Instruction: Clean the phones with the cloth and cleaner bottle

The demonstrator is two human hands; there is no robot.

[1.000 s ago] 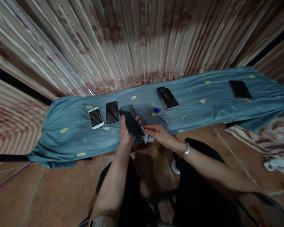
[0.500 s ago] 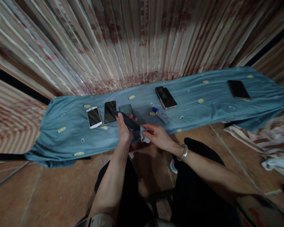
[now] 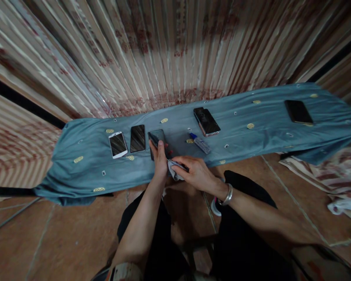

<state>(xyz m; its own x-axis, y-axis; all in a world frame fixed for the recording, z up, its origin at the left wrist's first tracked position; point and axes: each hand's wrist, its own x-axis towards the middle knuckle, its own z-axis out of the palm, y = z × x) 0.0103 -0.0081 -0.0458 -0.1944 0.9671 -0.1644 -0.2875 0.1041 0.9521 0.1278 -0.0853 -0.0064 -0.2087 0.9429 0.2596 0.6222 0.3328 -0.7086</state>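
Note:
My left hand (image 3: 160, 160) is closed around a dark smartphone (image 3: 155, 139), held tilted above the cloth-covered surface. My right hand (image 3: 194, 171) pinches a light grey cloth (image 3: 174, 170) against the phone's near end. Part of the held phone is hidden by my fingers. Behind it lies another phone with a greyish back (image 3: 162, 134), partly covered from view. To the left rest a black-screened phone (image 3: 137, 138) and a white-framed phone (image 3: 118, 144). A small clear spray bottle with a blue top (image 3: 201, 143) lies right of my hands.
A stack of phones (image 3: 206, 121) sits behind the bottle, and a dark flat device (image 3: 298, 111) lies at the far right. Blue patterned fabric (image 3: 240, 142) covers the long narrow surface. A pleated curtain (image 3: 169, 58) hangs behind it; tiled floor (image 3: 84, 234) shows below.
The held phone has turned in my left hand, from slanting across to pointing more away from me. My right hand and the cloth have shifted slightly left around its near end.

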